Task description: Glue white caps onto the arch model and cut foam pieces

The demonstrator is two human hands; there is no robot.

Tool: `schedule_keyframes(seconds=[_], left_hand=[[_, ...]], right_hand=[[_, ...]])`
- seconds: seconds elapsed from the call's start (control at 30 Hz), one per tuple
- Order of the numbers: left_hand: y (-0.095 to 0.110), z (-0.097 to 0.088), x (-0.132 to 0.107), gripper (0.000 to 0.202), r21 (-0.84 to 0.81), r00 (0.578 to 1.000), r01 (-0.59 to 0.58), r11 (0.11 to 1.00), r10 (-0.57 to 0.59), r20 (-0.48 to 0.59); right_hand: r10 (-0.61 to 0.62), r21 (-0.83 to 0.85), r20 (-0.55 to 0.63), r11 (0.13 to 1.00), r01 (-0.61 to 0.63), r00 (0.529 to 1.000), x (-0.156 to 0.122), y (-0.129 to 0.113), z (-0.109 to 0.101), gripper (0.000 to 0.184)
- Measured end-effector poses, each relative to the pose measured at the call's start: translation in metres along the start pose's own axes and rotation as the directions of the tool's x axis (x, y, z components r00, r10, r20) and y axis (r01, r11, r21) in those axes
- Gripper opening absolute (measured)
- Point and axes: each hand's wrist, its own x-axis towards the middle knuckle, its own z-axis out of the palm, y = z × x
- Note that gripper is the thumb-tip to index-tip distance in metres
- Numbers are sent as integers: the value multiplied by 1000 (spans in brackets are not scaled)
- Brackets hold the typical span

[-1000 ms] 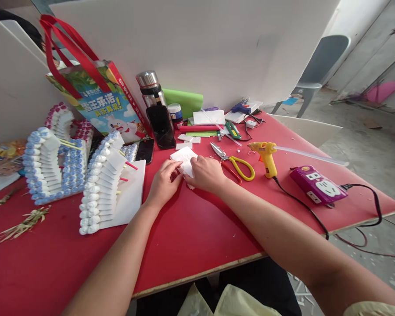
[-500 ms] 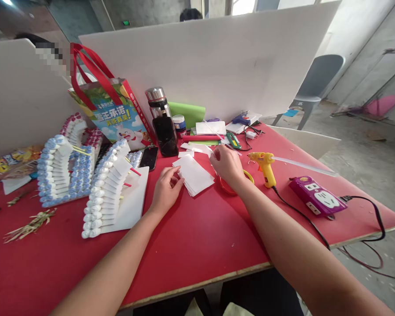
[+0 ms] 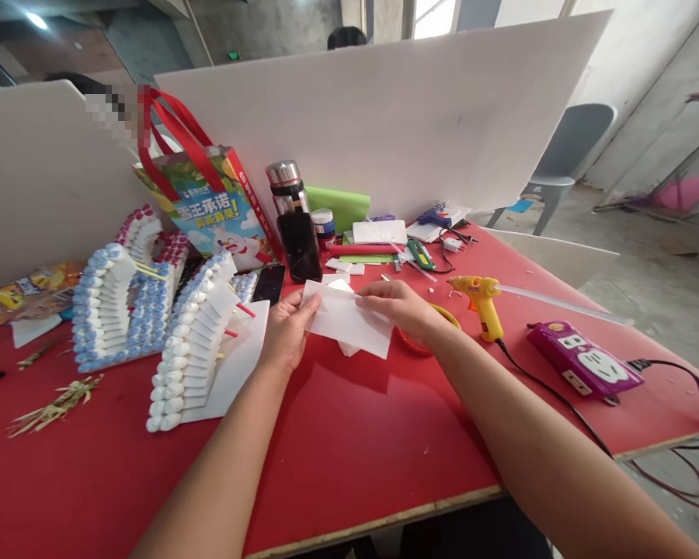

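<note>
A white sheet of paper [image 3: 349, 320] is held up, tilted, above the red table [image 3: 361, 435]. My left hand [image 3: 286, 330] pinches its left edge, thumb on top. At the upper right edge, my right hand [image 3: 401, 309] grips it with bent fingers. More white sheets [image 3: 348, 350] lie beneath, mostly covered by the raised one. A yellow and red ring, perhaps a tape roll [image 3: 446, 317], sits just behind my right hand. Small white paper pieces [image 3: 345, 266] lie beyond the sheet.
On the right are a yellow glue gun [image 3: 482, 303] with its stick and a purple power strip [image 3: 585, 361]. Fan-shaped white craft pieces [image 3: 180, 365] stand left. A flask [image 3: 285, 182], phone [image 3: 298, 247], green cutter [image 3: 421, 254] and shopping bag [image 3: 215, 210] stand or lie behind.
A white sheet has come up off the stack into both hands. My left hand has closed on its edge; my right hand has moved nearer from the paper strips. The view has shifted slightly.
</note>
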Motion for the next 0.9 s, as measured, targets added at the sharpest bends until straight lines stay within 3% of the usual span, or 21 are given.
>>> schedule_keyframes(seconds=[0.07, 0.17, 0.23, 0.3, 0.43, 0.57, 0.67, 0.8, 0.9], left_hand=[[-3, -3, -4, 39, 36, 1000, -3, 999, 2, 24], [-6, -1, -9, 42, 114, 997, 23, 993, -32, 73], [-6, 1, -11, 41, 186, 993, 29, 982, -49, 105], [-6, 2, -12, 37, 242, 990, 19, 970, -51, 129], [-8, 0, -13, 32, 288, 980, -42, 957, -16, 197], [-9, -1, -13, 28, 324, 971, -71, 943, -9, 238], [-8, -1, -13, 28, 307, 974, -65, 949, -7, 226], [-7, -2, -13, 24, 222, 978, -44, 974, -4, 210], [-8, -2, -12, 23, 194, 979, -14, 981, -26, 202]], right_hand=[[-23, -150, 4, 988, 23, 1000, 1, 3, 1, 35], [-18, -231, 85, 972, 37, 996, 1, 8, 8, 41], [-9, -226, 120, 973, 36, 993, 1, 11, 13, 32], [-7, -190, 83, 981, 23, 997, 2, 14, 15, 26], [-18, -171, -10, 985, 16, 1000, 4, 16, 12, 31], [-24, -167, 6, 986, 25, 1000, 4, 14, 14, 31], [-80, -155, -109, 986, 63, 991, 5, 14, 16, 34], [-165, -58, -335, 986, 155, 928, 10, 15, 7, 29], [-135, 81, -343, 982, 172, 930, 11, 13, -2, 22]])
